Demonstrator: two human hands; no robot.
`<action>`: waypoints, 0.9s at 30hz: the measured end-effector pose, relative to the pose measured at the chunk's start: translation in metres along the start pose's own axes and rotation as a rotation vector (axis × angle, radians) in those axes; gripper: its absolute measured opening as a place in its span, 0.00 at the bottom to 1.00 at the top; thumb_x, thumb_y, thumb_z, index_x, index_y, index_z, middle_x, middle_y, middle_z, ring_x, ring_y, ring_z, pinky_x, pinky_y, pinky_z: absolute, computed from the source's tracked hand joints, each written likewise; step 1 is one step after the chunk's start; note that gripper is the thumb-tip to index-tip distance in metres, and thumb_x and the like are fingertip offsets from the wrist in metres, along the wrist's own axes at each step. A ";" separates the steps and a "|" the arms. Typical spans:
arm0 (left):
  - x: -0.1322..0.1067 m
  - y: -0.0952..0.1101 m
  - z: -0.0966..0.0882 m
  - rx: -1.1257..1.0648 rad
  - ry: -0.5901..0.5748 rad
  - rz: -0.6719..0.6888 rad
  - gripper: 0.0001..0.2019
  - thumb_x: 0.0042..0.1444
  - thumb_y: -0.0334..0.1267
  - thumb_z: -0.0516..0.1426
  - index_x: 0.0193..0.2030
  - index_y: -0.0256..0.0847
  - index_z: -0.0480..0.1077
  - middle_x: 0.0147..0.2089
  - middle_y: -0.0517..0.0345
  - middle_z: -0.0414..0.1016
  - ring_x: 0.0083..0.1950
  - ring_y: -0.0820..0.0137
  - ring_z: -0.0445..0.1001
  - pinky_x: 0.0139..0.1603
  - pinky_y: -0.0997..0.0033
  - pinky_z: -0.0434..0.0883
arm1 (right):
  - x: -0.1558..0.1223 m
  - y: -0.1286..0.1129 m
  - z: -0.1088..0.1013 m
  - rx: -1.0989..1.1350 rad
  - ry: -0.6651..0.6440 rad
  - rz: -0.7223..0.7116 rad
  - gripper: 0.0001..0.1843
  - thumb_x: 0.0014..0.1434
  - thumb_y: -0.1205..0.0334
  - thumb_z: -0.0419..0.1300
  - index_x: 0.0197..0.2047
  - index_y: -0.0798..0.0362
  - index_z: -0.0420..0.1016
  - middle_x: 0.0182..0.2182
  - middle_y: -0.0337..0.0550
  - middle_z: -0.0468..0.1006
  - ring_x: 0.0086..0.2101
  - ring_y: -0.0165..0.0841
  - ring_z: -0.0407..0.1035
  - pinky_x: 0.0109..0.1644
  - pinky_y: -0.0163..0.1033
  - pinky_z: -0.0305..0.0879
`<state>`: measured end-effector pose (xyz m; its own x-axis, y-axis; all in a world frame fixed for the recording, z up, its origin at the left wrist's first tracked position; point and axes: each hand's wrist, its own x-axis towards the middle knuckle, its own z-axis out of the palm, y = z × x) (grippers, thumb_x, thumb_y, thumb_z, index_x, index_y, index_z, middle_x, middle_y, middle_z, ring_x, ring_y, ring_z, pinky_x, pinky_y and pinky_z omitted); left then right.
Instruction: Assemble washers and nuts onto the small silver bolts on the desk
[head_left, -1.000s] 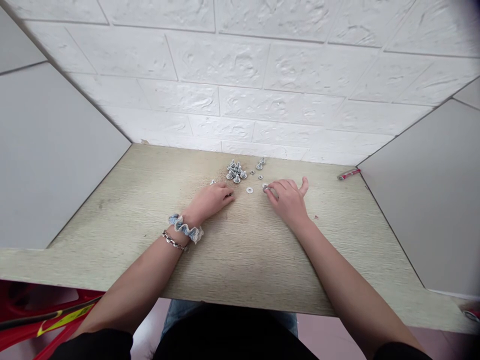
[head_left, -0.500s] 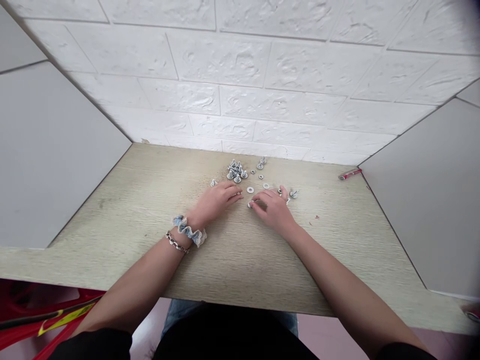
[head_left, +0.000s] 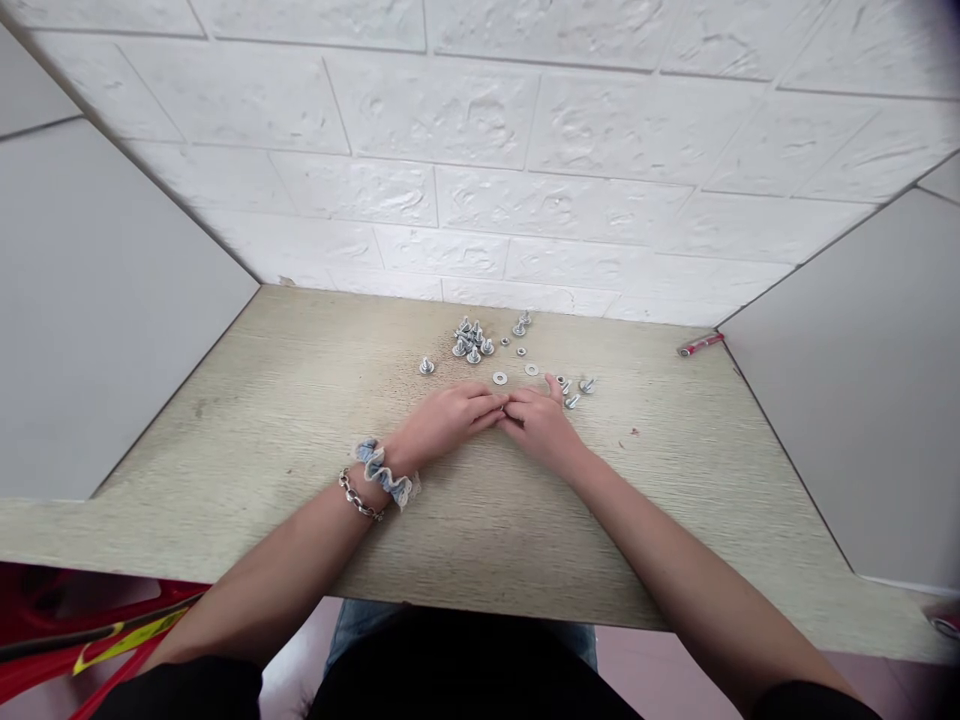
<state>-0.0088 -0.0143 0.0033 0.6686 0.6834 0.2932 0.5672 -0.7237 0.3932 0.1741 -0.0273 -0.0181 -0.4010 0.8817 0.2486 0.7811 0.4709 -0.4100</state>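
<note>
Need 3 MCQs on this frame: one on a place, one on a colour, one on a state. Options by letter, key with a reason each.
1. Where does the red pen lie on the table?
A. At the far right, by the side panel
B. At the near left edge
C. Under the left wrist

2. What colour is the scrunchie on the left wrist?
A. Red
B. Blue with white trim
C. Black

3. How do the left hand and right hand stand?
A. Far apart at the table's ends
B. Raised off the table toward the wall
C. Fingertips met in the middle, close to the table

Key: 1 A, the pen sits by the right panel, far from both hands. 2 B, the fabric is pale blue with a white frill, beside a chain bracelet. 3 C, the fingertips meet just in front of the pile of screws and loose washers; whether they pinch a part cannot be seen.
</note>
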 end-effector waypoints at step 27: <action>0.001 -0.001 -0.004 0.062 -0.092 -0.001 0.14 0.66 0.41 0.50 0.48 0.40 0.74 0.42 0.55 0.77 0.42 0.70 0.74 0.43 0.72 0.68 | -0.002 0.008 -0.002 0.118 0.340 -0.119 0.14 0.55 0.72 0.50 0.27 0.49 0.74 0.27 0.37 0.79 0.32 0.32 0.72 0.65 0.53 0.45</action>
<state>-0.0107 -0.0129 0.0063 0.7075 0.6746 0.2106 0.5947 -0.7293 0.3384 0.1823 -0.0258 -0.0197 -0.2890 0.7696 0.5693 0.6703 0.5873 -0.4536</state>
